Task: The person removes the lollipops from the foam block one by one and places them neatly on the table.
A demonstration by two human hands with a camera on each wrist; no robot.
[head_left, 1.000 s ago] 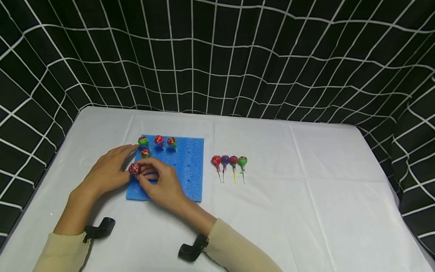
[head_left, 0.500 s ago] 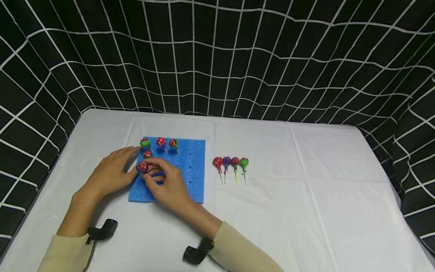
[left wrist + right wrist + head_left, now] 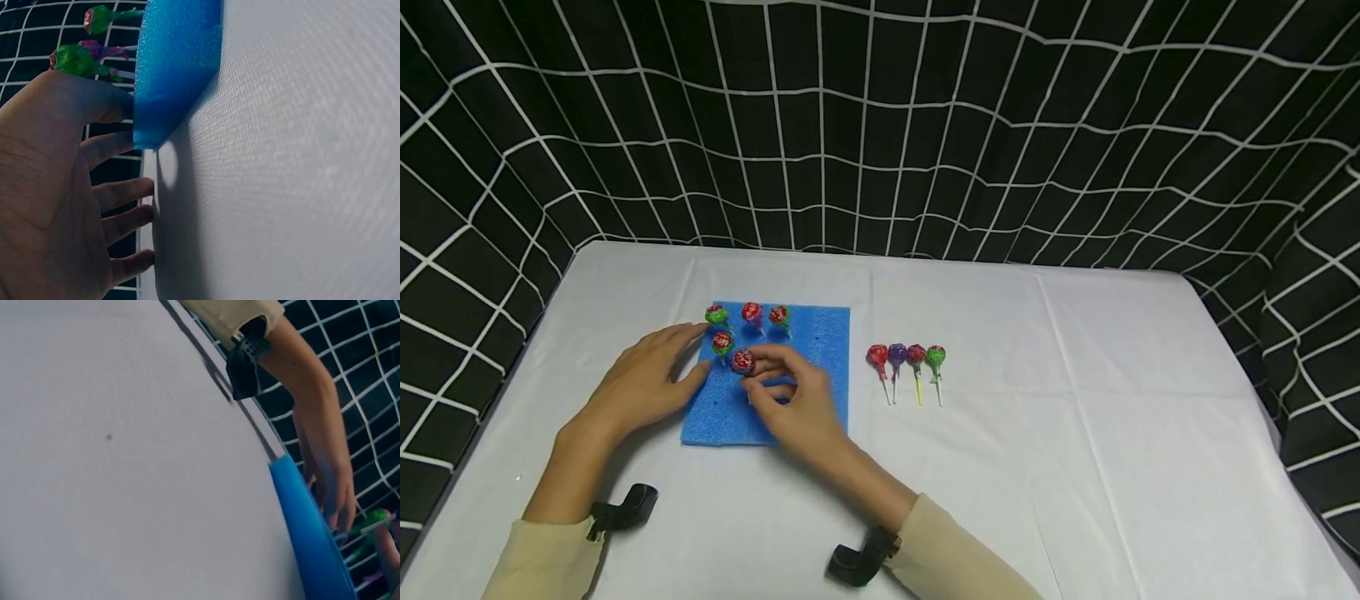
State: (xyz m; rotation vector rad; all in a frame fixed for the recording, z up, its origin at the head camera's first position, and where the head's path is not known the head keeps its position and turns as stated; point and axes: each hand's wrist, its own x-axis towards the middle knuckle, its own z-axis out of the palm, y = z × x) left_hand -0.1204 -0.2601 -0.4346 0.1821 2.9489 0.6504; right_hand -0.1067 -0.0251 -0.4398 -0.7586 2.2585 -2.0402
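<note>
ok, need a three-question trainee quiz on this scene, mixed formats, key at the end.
1. How many lollipops lie on the white cloth, to the right of the blue board in the head view?
2. True or false: in the head view, the left grip is by the board's left edge.
3. What does the right grip hold? (a) nothing (b) a red-topped lollipop (c) the board's corner

Key: 1: four; 2: true; 3: b
</note>
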